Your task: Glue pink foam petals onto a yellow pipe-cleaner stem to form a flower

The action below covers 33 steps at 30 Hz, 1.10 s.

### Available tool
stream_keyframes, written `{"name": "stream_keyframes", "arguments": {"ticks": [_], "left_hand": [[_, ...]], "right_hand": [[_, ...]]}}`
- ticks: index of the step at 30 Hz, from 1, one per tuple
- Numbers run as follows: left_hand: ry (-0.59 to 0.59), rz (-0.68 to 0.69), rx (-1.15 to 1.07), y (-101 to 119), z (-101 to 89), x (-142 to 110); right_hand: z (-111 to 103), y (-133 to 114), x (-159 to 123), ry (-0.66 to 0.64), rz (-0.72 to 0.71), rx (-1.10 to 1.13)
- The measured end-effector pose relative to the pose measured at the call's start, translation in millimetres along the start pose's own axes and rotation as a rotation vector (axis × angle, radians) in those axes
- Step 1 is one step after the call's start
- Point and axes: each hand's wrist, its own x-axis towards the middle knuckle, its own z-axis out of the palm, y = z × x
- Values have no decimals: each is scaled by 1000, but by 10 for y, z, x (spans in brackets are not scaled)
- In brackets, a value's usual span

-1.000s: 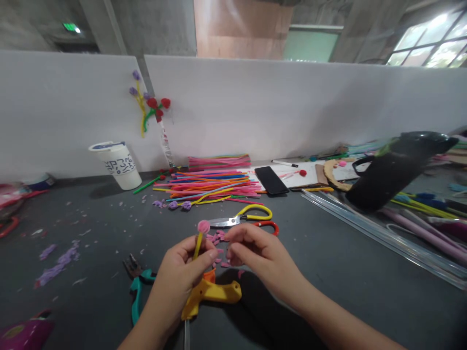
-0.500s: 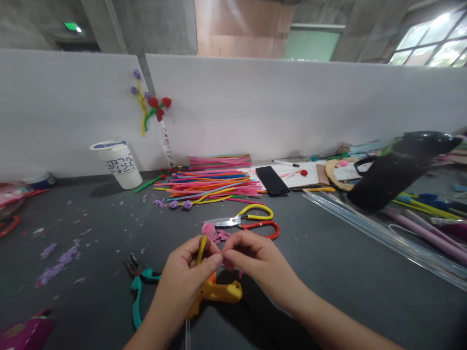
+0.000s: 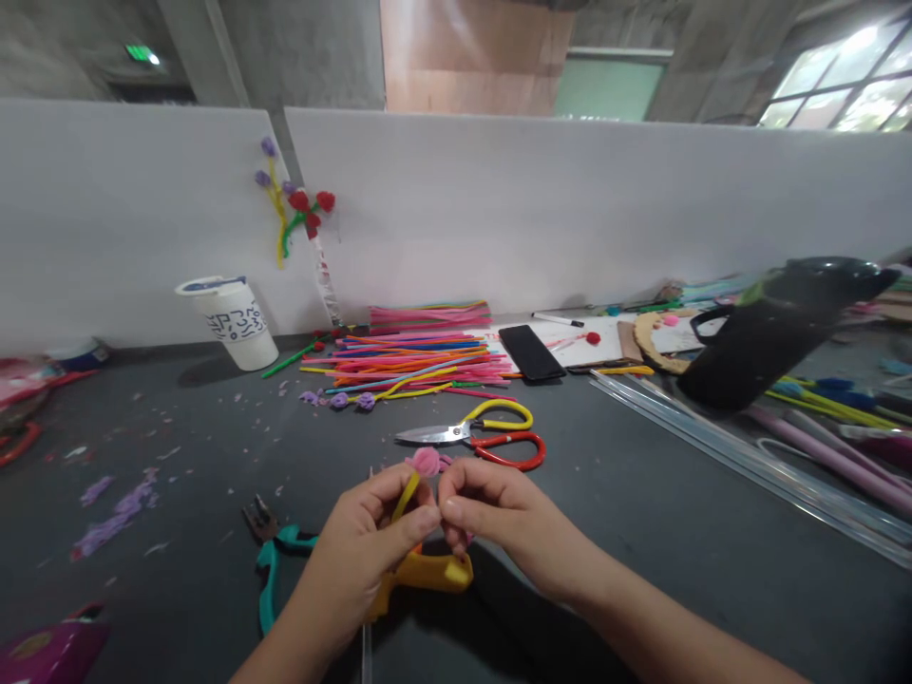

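My left hand (image 3: 377,527) is closed round a yellow pipe-cleaner stem (image 3: 406,497) topped by a round pink flower head (image 3: 427,462). The stem leans right and away from me. Thumb and fingertips of my right hand (image 3: 491,508) are pinched together, touching or almost touching my left fingertips; whatever they hold is hidden. Below both hands lies a yellow glue gun (image 3: 431,572), partly covered by my left hand. Scissors (image 3: 470,434) with one yellow and one red handle rest just beyond. Pink cut pieces behind my fingers are mostly covered.
Teal pliers (image 3: 267,570) lie left of my left forearm. Farther back are a pile of coloured pipe cleaners (image 3: 420,359), a black phone (image 3: 531,352) and a white cup (image 3: 238,328). Clear rods (image 3: 741,461) and a black jug (image 3: 755,342) are on the right.
My right hand has come left to meet my left fingertips. The pink flower head has tipped right and lower as the stem turned. Loose pink pieces are now mostly hidden.
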Motion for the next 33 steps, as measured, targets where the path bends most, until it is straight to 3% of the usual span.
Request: {"name": "stream_keyframes", "arguments": {"ticks": [9, 16, 22, 28, 33], "left_hand": [[42, -67, -82, 44, 26, 21], [-88, -70, -209, 17, 22, -14], [-83, -72, -192, 39, 25, -31], [-105, -97, -193, 60, 38, -24], [-13, -80, -164, 78, 25, -4]], "right_hand": [[8, 48, 51, 62, 55, 97], [40, 31, 34, 6, 68, 164], [36, 48, 40, 8, 54, 188], [44, 49, 21, -3, 41, 87], [-59, -21, 35, 42, 19, -173]]}}
